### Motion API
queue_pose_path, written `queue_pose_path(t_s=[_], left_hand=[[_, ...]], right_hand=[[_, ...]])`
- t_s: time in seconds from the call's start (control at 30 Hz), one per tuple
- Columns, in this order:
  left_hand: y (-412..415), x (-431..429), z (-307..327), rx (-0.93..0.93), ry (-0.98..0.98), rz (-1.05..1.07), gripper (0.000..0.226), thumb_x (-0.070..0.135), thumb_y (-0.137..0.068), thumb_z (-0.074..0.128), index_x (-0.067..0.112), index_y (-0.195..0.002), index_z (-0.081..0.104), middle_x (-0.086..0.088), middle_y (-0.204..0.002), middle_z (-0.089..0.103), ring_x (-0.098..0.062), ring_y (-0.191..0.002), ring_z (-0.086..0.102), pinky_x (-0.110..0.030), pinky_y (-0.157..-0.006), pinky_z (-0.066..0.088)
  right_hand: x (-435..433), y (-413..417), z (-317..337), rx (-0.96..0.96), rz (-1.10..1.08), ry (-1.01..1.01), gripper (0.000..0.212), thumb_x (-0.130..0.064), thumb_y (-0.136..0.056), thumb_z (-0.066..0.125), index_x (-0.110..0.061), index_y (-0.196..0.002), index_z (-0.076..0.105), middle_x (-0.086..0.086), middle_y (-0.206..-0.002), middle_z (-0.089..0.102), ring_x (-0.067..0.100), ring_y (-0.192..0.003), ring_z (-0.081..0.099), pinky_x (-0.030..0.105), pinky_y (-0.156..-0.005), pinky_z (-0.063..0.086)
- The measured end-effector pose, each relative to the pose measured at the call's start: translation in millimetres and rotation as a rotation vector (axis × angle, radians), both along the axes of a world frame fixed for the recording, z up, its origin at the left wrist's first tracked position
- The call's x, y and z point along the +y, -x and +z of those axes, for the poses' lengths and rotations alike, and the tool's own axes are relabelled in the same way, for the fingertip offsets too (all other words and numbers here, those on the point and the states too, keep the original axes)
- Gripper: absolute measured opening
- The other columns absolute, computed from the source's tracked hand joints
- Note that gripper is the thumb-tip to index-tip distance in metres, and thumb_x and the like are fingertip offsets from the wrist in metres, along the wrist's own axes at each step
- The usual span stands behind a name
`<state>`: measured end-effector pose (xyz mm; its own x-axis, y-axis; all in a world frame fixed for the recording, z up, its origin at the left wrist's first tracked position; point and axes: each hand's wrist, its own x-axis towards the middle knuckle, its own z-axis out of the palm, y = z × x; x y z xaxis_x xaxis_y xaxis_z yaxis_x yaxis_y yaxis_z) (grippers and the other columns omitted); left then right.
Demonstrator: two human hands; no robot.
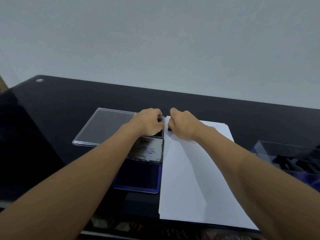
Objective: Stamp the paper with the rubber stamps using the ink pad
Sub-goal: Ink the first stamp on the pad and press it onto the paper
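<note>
A stack of white paper (194, 170) lies on the black table (69, 104). At the paper's far left corner my right hand (183, 125) grips a small dark rubber stamp (169, 130), set down on the sheet. The blue ink pad (138, 177) lies open just left of the paper, with its metal lid (149, 150) folded back. My left hand (147, 122) sits on the right far corner of a clear plastic lid (103, 127), fingers curled over its edge. What lies under that palm is hidden.
A blue-edged clear box (284, 153) with several black stamps stands at the right edge of the table. A pale wall rises behind the table. The table's near edge runs just below the paper.
</note>
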<state>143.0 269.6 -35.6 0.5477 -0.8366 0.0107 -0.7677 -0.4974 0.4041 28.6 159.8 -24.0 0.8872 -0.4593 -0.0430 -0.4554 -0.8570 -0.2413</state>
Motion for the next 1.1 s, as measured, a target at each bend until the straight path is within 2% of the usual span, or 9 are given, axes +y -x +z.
queue_pose_path(t_s=[0.3, 0.47, 0.8, 1.1], left_hand=[[-0.1, 0.7, -1.6, 0.009, 0.007, 0.004, 0.039, 0.035, -0.094, 0.056, 0.021, -0.130, 0.055, 0.000, -0.125, 0.060, -0.022, -0.112, 0.055, -0.047, -0.100, 0.046], [0.5, 1.6, -0.7, 0.015, 0.004, 0.003, 0.037, 0.035, -0.095, 0.056, 0.021, -0.129, 0.056, 0.000, -0.124, 0.060, -0.022, -0.111, 0.055, -0.047, -0.100, 0.045], [2.5, 2.4, 3.2, 0.020, -0.011, 0.008, 0.035, 0.035, -0.094, 0.056, 0.021, -0.126, 0.057, 0.001, -0.120, 0.061, -0.021, -0.108, 0.056, -0.047, -0.099, 0.046], [7.8, 4.3, 9.2, 0.049, 0.004, 0.032, 0.035, 0.030, -0.096, 0.054, 0.020, -0.129, 0.058, 0.001, -0.125, 0.062, -0.021, -0.112, 0.056, -0.046, -0.101, 0.047]], right_hand=[[3.5, 0.9, 13.2, 0.032, 0.012, -0.024, 0.024, -0.014, -0.101, 0.042, -0.015, -0.078, 0.035, 0.005, -0.078, 0.044, 0.017, -0.060, 0.035, 0.030, -0.051, 0.030], [2.6, 2.4, 4.6, -0.005, 0.003, -0.022, 0.029, -0.014, -0.100, 0.040, -0.020, -0.074, 0.027, 0.005, -0.072, 0.042, 0.022, -0.062, 0.036, 0.031, -0.051, 0.027], [1.0, 0.1, 5.3, -0.032, -0.032, -0.081, 0.027, -0.016, -0.100, 0.040, -0.020, -0.076, 0.030, 0.007, -0.072, 0.046, 0.019, -0.059, 0.036, 0.032, -0.052, 0.029], [0.6, 1.5, 0.0, -0.043, -0.025, -0.063, 0.028, -0.016, -0.099, 0.039, -0.021, -0.075, 0.028, 0.007, -0.070, 0.043, 0.019, -0.058, 0.035, 0.032, -0.051, 0.027]])
